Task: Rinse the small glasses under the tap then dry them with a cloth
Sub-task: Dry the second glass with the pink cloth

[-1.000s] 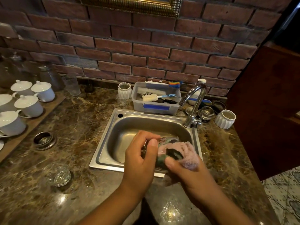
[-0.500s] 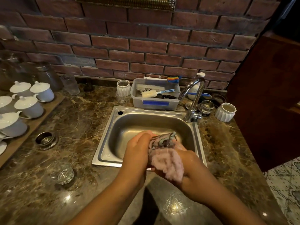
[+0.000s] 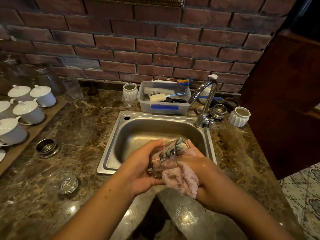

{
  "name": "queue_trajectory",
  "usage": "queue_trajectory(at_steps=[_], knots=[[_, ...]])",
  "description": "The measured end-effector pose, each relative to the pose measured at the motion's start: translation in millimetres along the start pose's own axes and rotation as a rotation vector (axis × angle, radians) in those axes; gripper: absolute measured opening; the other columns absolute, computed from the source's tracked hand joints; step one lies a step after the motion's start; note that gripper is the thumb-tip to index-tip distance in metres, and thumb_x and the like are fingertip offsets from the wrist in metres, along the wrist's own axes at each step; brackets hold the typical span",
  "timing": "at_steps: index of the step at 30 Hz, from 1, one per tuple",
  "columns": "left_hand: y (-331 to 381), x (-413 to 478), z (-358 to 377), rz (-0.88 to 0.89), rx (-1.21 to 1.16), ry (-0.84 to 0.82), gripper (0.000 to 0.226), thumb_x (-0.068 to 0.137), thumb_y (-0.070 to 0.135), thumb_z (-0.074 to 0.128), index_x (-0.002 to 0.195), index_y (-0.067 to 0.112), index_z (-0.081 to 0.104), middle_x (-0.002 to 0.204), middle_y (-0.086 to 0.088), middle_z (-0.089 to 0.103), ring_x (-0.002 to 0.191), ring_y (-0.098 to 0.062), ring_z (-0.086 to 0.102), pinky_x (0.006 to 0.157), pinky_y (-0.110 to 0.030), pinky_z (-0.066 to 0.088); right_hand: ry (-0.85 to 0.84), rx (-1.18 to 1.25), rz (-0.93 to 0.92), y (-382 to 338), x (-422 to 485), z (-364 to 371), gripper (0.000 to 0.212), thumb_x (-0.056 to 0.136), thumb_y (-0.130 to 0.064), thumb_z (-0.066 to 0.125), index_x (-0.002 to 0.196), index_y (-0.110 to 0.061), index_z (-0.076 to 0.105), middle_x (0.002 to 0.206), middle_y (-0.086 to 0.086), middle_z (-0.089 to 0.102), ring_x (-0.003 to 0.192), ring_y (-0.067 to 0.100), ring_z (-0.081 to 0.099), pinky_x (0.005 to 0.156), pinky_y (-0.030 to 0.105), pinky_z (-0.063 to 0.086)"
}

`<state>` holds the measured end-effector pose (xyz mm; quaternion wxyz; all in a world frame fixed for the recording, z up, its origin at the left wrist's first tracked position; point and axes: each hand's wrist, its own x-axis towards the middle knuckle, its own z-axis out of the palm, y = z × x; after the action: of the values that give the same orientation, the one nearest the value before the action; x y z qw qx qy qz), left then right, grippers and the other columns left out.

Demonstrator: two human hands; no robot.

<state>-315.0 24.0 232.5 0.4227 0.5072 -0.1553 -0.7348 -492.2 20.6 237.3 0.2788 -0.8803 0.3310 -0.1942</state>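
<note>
Over the sink's front edge my left hand (image 3: 138, 168) cradles a small clear glass (image 3: 164, 158) lying on its side, mouth toward the right. A pink fluffy cloth (image 3: 181, 179) is stuffed inside it and hangs out below the rim. My right hand (image 3: 204, 172) grips that cloth, with fingers pushed toward the glass's mouth. A second small faceted glass (image 3: 65, 182) stands on the marble counter to the left. The chrome tap (image 3: 202, 104) stands at the sink's back right corner; no water is visible running from it.
The steel sink (image 3: 121, 132) sits in a brown marble counter (image 3: 83, 129). Behind it are a grey tub of brushes (image 3: 164, 105), white ribbed cups (image 3: 239, 116) and a soap bottle. Several lidded white cups on a wooden tray (image 3: 34, 129) stand left, with a metal ring (image 3: 47, 147) nearby.
The glass has been turned in my hands, its mouth now facing up and right. The cloth has gone deeper into it and my right hand has shifted lower around the cloth.
</note>
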Motion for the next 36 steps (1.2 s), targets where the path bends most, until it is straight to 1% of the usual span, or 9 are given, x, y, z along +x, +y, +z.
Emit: queue_trajectory(at_steps=[4, 7, 10, 13, 20, 23, 26, 30, 36], knots=[[-15, 10, 6, 0.228, -0.004, 0.117, 0.023, 0.096, 0.026, 0.056, 0.091, 0.011, 0.073, 0.077, -0.011, 0.074, 0.069, -0.023, 0.072, 0.062, -0.033, 0.055, 0.019, 0.198, 0.003, -4, 5, -1, 0.028, 0.091, -0.018, 0.071, 0.117, -0.030, 0.071, 0.117, -0.018, 0.069, 0.116, 0.006, 0.061, 0.100, 0.036, 0.052], [-24, 10, 6, 0.832, 0.260, 0.217, 0.029, 0.096, 0.019, 0.048, 0.078, 0.015, 0.070, 0.076, -0.002, 0.070, 0.075, -0.015, 0.067, 0.062, -0.028, 0.052, 0.106, 0.591, 0.155, -8, 4, 7, 0.021, 0.090, -0.015, 0.069, 0.106, -0.028, 0.073, 0.102, -0.018, 0.074, 0.091, 0.000, 0.068, 0.077, 0.019, 0.056], [-27, 13, -10, 1.319, 0.680, 0.224, 0.029, 0.096, 0.023, 0.044, 0.093, 0.011, 0.070, 0.089, 0.001, 0.067, 0.087, -0.014, 0.065, 0.074, -0.027, 0.051, 0.222, 1.162, 0.365, -8, 4, 20, 0.028, 0.082, -0.013, 0.069, 0.110, -0.014, 0.072, 0.111, 0.010, 0.075, 0.099, 0.028, 0.070, 0.087, 0.036, 0.058], [-27, 11, -9, 1.155, 0.589, 0.153, 0.027, 0.093, 0.029, 0.045, 0.094, 0.017, 0.069, 0.090, 0.004, 0.068, 0.087, -0.015, 0.065, 0.072, -0.028, 0.053, 0.204, 0.997, 0.348, -7, 3, 16, 0.022, 0.085, -0.018, 0.070, 0.105, -0.025, 0.075, 0.106, 0.002, 0.077, 0.098, 0.024, 0.072, 0.088, 0.039, 0.059], [-6, 7, -3, -0.060, -0.056, -0.034, 0.038, 0.094, 0.038, 0.059, 0.115, 0.010, 0.073, 0.089, -0.012, 0.077, 0.077, -0.026, 0.074, 0.068, -0.040, 0.059, -0.070, -0.034, -0.060, -3, 6, -11, 0.017, 0.093, -0.019, 0.067, 0.109, -0.024, 0.073, 0.108, -0.014, 0.071, 0.104, 0.004, 0.063, 0.089, 0.031, 0.052], [-11, 12, 1, 0.064, -0.072, 0.016, 0.032, 0.095, 0.031, 0.059, 0.107, 0.006, 0.075, 0.087, -0.014, 0.076, 0.077, -0.028, 0.074, 0.069, -0.038, 0.059, -0.052, 0.007, -0.064, -6, 7, -11, 0.017, 0.093, -0.021, 0.068, 0.109, -0.025, 0.072, 0.106, -0.014, 0.071, 0.103, 0.002, 0.063, 0.087, 0.027, 0.052], [-18, 11, 7, 0.609, 0.180, 0.177, 0.030, 0.098, 0.023, 0.048, 0.083, 0.013, 0.071, 0.081, -0.008, 0.072, 0.077, -0.022, 0.069, 0.061, -0.031, 0.053, 0.068, 0.424, 0.131, -11, 6, -4, 0.017, 0.089, -0.025, 0.072, 0.106, -0.029, 0.074, 0.098, -0.017, 0.073, 0.094, -0.004, 0.067, 0.080, 0.013, 0.053], [-25, 10, -2, 1.144, 0.639, 0.163, 0.032, 0.097, 0.035, 0.041, 0.101, 0.017, 0.067, 0.092, 0.009, 0.067, 0.090, -0.014, 0.065, 0.073, -0.024, 0.052, 0.286, 1.041, 0.409, -11, 4, 6, 0.022, 0.081, -0.024, 0.076, 0.102, -0.024, 0.073, 0.100, 0.006, 0.076, 0.092, 0.025, 0.071, 0.071, 0.037, 0.058], [-10, 6, -16, 0.670, 0.638, -0.221, 0.042, 0.085, 0.052, 0.058, 0.116, 0.025, 0.069, 0.108, 0.008, 0.072, 0.098, -0.009, 0.070, 0.076, -0.020, 0.055, 0.099, 0.659, 0.317, -8, 1, -25, 0.006, 0.086, -0.029, 0.071, 0.090, -0.034, 0.072, 0.078, 0.005, 0.072, 0.064, 0.020, 0.064, 0.057, 0.029, 0.056]])
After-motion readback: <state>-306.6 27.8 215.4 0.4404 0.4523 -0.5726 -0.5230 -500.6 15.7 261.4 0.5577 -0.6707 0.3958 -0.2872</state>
